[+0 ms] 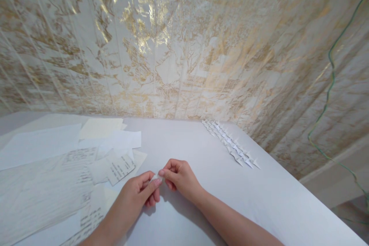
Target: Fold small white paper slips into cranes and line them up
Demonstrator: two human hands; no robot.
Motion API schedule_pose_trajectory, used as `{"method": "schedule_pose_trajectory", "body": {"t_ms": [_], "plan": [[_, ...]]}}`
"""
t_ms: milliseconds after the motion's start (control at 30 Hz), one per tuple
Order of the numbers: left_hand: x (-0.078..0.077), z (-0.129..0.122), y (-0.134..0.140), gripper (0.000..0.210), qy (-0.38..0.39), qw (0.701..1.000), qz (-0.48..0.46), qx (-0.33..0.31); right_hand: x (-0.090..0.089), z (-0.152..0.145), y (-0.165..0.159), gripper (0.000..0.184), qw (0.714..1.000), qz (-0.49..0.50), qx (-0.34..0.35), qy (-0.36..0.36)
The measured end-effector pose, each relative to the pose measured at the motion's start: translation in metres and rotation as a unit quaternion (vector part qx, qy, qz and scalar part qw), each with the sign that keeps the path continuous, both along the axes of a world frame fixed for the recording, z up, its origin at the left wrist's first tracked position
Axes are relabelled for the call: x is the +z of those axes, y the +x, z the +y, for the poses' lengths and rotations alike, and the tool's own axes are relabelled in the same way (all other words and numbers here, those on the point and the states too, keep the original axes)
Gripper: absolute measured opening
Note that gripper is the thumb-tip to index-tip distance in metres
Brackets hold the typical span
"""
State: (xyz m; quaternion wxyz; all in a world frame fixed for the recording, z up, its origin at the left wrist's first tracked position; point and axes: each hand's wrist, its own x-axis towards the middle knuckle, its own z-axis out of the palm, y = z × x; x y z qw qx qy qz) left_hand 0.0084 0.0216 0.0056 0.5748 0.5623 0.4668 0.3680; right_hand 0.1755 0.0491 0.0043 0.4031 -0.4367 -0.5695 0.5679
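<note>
A small piece of white paper [156, 177], which looks folded, is between my two hands above the table. My left hand [144, 189] is closed, pinching it between thumb and fingers. From the other side, the thumb and forefinger of my right hand [179, 177] are closed on its upper right edge. Much of the paper is covered by the fingertips, so its exact shape cannot be made out. Toward the back right stand rows of small folded paper figures [230, 144] with pointed tips, looking like paper cranes.
Loose sheets of paper [43, 188], some with print, overlap across the left of the white table [184, 138]. Cream sheets [100, 127] lie behind them. A white and gold patterned curtain or wall covering [161, 46] rises at the back. A green cord [330, 84] hangs at the right.
</note>
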Motion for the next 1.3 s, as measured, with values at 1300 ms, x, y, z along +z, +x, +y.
{"method": "schedule_pose_trajectory", "body": {"t_ms": [1300], "plan": [[0.015,0.013,-0.017,0.046,-0.168,0.976,-0.133,-0.021,0.0,0.002,0.013,0.014,0.874,-0.174,0.039,0.452]]}}
